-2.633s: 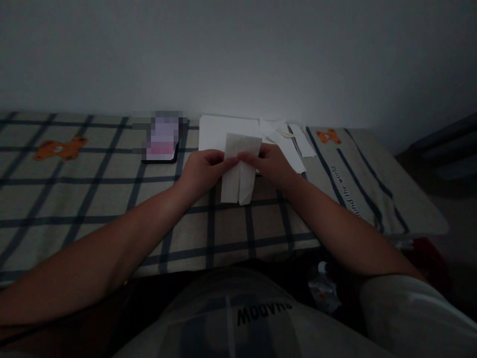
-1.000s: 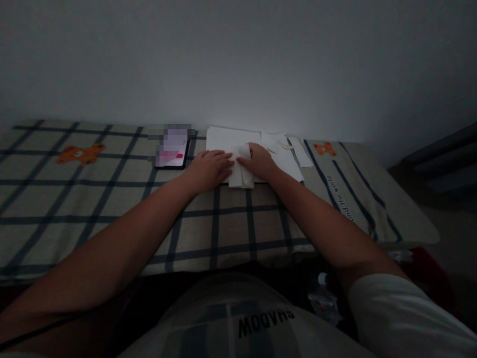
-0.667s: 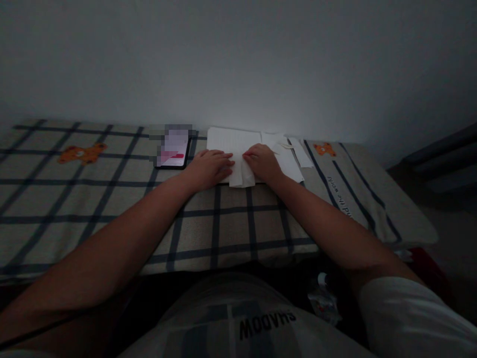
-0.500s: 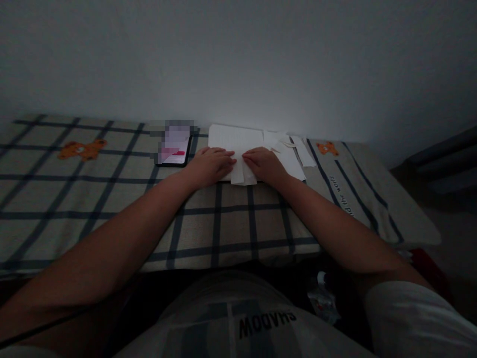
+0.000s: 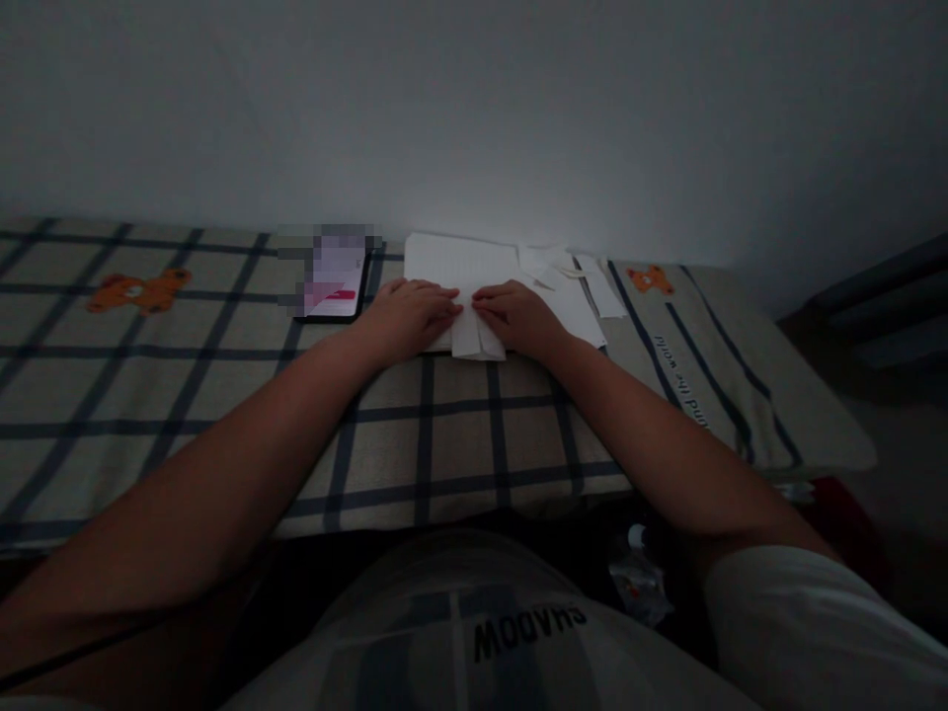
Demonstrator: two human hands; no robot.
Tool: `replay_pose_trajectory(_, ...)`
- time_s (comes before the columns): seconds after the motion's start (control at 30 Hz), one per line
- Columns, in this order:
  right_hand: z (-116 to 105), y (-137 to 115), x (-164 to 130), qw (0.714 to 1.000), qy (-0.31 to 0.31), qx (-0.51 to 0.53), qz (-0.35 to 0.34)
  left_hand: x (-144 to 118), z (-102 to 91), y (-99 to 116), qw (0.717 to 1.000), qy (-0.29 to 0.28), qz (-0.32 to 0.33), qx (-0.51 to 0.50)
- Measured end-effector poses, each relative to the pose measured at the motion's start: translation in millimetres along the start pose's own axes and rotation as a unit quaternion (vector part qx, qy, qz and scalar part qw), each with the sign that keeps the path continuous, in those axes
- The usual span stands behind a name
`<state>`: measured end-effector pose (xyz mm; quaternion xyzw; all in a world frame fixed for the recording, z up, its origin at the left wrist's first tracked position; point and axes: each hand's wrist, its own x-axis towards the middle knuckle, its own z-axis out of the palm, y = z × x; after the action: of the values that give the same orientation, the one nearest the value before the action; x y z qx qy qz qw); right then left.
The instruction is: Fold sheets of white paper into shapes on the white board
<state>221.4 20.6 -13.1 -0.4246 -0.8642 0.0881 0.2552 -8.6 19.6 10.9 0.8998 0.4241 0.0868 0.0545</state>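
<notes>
**Both hands press a folded paper flat on the checked cover**

I see the left hand (image 5: pixel 406 318) and the right hand (image 5: pixel 516 316) lying side by side, palms down, on a small folded paper (image 5: pixel 474 334). The fingertips of both hands almost meet over its middle. The grip of each hand is not closed around anything — the fingers are stretched out flat and only push down on the paper, which shows between the two hands and a little below them.

The folded paper rests on the near edge of a larger white sheet (image 5: pixel 451 261), which lies on a checked cover (image 5: pixel 222 395) with dark blue lines and small orange bears. I cannot tell if this surface is a bed or a desk. Just to the left of the left hand lies a phone (image 5: pixel 333 286) with its screen lit. To the right, behind the right hand, lie several white paper strips (image 5: pixel 592 281) — some overlap each other. Behind all this stands a plain wall (image 5: pixel 474 109). The light is very dim.
</notes>
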Motion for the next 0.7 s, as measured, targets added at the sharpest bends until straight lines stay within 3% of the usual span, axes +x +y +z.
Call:
replay_pose_trajectory(0.37, 1, 2, 0, 0.999, -0.009, -0.044, -0.019, -2, -3.0, 4, 1.0, -0.002, 0.008, 0.013)
replay_pose_trajectory(0.5, -1, -1, -1, 0.997, -0.024, -0.071, -0.023, -2, 0.7, 7, 1.0, 0.027, -0.002, 0.004)
replay_pose_trajectory(0.7, -4, -5, 0, 0.994, -0.045, -0.1, -0.028, -7, 4.7, -6, 0.996, 0.073, 0.04, -0.025)
